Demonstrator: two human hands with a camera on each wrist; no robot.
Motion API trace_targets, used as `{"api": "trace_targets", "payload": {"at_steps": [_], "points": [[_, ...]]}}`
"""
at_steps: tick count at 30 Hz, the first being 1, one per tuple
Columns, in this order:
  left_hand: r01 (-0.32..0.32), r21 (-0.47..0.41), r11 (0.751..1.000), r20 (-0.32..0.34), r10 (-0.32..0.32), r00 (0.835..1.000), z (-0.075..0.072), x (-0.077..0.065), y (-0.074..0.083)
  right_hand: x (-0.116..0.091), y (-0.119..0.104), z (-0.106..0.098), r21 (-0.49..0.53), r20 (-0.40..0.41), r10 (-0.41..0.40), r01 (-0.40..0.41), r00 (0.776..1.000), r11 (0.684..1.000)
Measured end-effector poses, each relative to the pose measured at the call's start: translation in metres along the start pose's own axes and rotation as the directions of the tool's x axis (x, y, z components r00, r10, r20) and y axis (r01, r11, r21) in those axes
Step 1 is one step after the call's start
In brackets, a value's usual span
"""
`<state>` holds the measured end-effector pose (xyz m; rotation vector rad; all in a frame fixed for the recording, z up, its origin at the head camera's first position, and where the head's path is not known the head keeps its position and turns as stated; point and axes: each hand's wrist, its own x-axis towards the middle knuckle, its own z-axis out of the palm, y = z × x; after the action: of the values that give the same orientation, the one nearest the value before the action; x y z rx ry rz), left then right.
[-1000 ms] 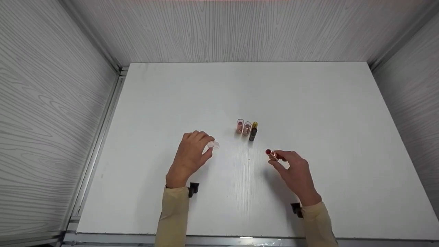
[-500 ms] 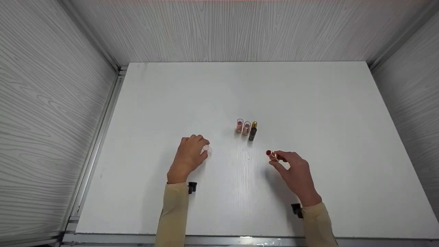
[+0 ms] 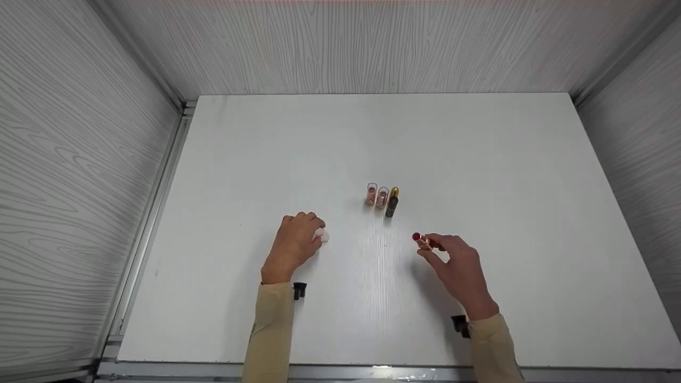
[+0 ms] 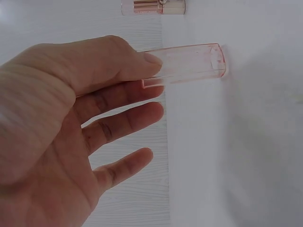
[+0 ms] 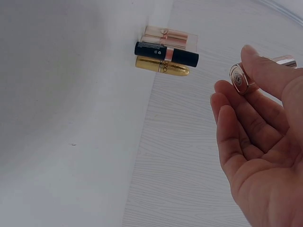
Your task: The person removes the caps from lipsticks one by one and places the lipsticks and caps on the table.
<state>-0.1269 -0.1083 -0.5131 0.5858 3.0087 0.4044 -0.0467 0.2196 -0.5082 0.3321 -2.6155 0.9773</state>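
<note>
My left hand (image 3: 295, 246) pinches a clear, pink-tinted lipstick cap (image 4: 194, 64) between thumb and index finger, its other fingers spread loosely. The cap's far end is right at the white tabletop in the left wrist view. Over to the right, my right hand (image 3: 457, 266) holds an uncapped rose-gold lipstick (image 3: 422, 241) by its base between thumb and fingers, tilted, with the dark red tip toward the head camera. Its round base end with a label (image 5: 240, 78) shows in the right wrist view, while the thumb covers part of the tube.
Beyond the hands, several lipsticks stand upright in a row: two rose-gold ones with clear caps (image 3: 371, 194) (image 3: 382, 198), a black one (image 3: 392, 207) and a gold one (image 3: 395, 192) behind it. The white table (image 3: 266, 143) is enclosed by wood-grain panels (image 3: 330, 48) at the back and sides.
My left hand has moved a little left and nearer the table's front with the cap, lowering it to the tabletop. The right hand stays almost still with its lipstick.
</note>
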Motion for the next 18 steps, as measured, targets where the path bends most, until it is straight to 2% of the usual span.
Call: {"api": "trace_targets", "payload": {"at_steps": [11,18], "points": [[0.02,-0.051,0.998,0.043,-0.018,0.999,-0.0002,0.0022,-0.0005,-0.001,0.0002,0.0012,0.001,0.009,-0.013,0.013,1.0,1.0],[0.021,-0.077,0.997,0.042,-0.018,0.999,0.0018,0.005,-0.0012,-0.0004,-0.0001,0.0013,-0.014,0.006,-0.009,0.009,1.0,1.0]]}}
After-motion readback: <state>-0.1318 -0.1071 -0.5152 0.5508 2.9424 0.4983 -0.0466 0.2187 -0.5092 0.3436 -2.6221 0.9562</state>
